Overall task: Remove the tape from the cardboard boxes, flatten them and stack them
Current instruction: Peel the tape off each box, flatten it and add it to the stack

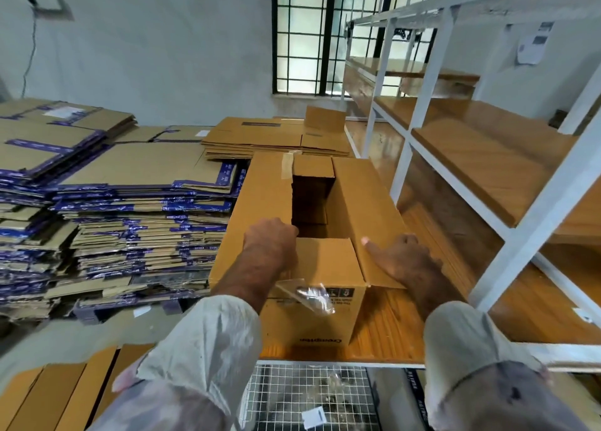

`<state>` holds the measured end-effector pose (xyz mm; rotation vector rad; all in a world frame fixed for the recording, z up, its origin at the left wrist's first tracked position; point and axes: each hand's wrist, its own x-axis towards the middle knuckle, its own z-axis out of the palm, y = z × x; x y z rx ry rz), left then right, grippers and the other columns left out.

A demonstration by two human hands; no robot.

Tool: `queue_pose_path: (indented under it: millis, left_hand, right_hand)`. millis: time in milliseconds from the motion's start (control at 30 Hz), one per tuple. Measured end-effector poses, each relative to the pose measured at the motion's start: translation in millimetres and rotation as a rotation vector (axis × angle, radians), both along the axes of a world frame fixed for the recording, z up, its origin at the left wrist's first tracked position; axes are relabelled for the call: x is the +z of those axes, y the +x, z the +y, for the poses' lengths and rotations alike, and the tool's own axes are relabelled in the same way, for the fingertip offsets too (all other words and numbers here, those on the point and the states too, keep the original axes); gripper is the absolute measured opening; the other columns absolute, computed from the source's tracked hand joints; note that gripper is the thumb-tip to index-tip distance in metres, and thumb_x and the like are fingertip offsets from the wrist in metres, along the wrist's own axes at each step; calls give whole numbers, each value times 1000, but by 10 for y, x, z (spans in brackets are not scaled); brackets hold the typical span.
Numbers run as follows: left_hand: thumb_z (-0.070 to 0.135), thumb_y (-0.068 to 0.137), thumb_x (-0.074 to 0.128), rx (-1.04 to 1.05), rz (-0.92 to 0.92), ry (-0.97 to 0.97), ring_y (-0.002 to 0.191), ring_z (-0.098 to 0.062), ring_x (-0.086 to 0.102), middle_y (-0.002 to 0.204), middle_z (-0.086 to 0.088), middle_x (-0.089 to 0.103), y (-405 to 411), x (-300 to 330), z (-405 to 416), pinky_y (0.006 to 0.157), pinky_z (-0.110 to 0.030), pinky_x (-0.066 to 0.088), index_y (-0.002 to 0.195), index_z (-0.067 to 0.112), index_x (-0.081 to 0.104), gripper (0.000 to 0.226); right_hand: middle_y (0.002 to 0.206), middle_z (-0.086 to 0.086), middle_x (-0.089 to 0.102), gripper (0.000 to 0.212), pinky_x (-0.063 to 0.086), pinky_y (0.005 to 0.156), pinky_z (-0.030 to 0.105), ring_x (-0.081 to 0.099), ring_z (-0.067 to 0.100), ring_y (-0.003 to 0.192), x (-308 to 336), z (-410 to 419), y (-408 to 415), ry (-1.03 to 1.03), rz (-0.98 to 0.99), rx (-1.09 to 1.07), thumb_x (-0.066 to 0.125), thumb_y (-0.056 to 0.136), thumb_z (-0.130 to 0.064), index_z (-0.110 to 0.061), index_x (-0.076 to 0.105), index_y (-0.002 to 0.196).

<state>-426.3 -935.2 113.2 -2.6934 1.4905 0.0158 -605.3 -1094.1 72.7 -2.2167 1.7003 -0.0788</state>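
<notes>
A white-walled storeroom: white rack (432, 73) with wooden shelves beyond the right hand (401, 256), flattened stacks (107, 209) left of the left hand (271, 240). Between them, the open box (312, 216) sits on a wooden shelf (390, 326); left fingers curl over a flap's edge, right fingers lie flat on the other flap. Loose tape (312, 295) hangs at its near end.

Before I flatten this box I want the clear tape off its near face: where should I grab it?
Pinch the loose, crumpled end of the tape from the near side, below the left hand. It already stands off the box, so fingers can likely close on it and peel.
</notes>
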Motion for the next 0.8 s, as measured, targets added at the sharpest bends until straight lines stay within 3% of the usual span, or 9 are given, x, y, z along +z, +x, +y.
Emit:
queue_pose_path:
  millis: [100, 200, 267, 400, 567, 667, 800]
  left_hand:
    - [37, 97, 63, 4, 7, -6, 100, -22, 56, 114, -4, 57, -30, 21, -34, 88, -39, 55, 131, 27, 58, 36]
    - [35, 98, 61, 6, -23, -7, 94, -22, 56, 106, -3, 55, -62, 68, -76, 85, -38, 55, 128, 26, 61, 31]
    - [32, 99, 60, -3, -22, -18, 92, -21, 54, 102, -3, 53, -37, 134, -69, 82, -36, 52, 125, 24, 61, 28]
    - [31, 100, 57, 24, 14, -169, 86, -18, 56, 90, -1, 53, 152, 364, 52, 73, -33, 47, 111, 20, 65, 17]
    - [31, 102, 52, 101, 230, -549, 77, -12, 60, 98, -3, 67, 581, 603, 456, 67, -27, 50, 105, 19, 70, 21]
    - [31, 98, 61, 186, 362, -787, 93, -16, 66, 109, -2, 69, 860, 576, 755, 67, -26, 51, 105, 22, 72, 16]
    - [19, 97, 65, 344, 720, -956, 103, -27, 66, 118, -6, 68, 1296, 456, 1180, 81, -47, 60, 102, 27, 72, 11]
  right_hand:
    - [164, 15, 25, 98, 21, 120, 61, 24, 36, 150, 81, 15, 55, -230, 98, 81, 42, 88, -82, -13, 28, 157]
    - [157, 10, 39, 68, 15, 120, 59, 26, 31, 149, 291, 216, 209, -449, 102, 295, 53, 93, -62, -20, 45, 146]
    - [150, 3, 48, 53, 21, 119, 53, 38, 24, 142, 390, 421, 351, -412, -22, 462, 55, 97, -53, -25, 51, 142]
    - [155, -1, 45, 51, 26, 118, 53, 37, 22, 146, 280, 681, 688, -285, -48, 624, 51, 101, -52, -29, 48, 147]
    - [148, -3, 52, 58, 28, 115, 57, 45, 22, 139, 77, 815, 978, -239, -77, 623, 37, 100, -68, -29, 51, 142]
    - [154, -5, 47, 62, 25, 116, 57, 41, 20, 142, 8, 844, 1049, -211, -115, 607, 34, 101, -67, -30, 45, 149]
    - [153, -3, 47, 61, 24, 115, 57, 44, 22, 139, -75, 818, 1035, -191, -80, 574, 33, 102, -66, -30, 43, 150]
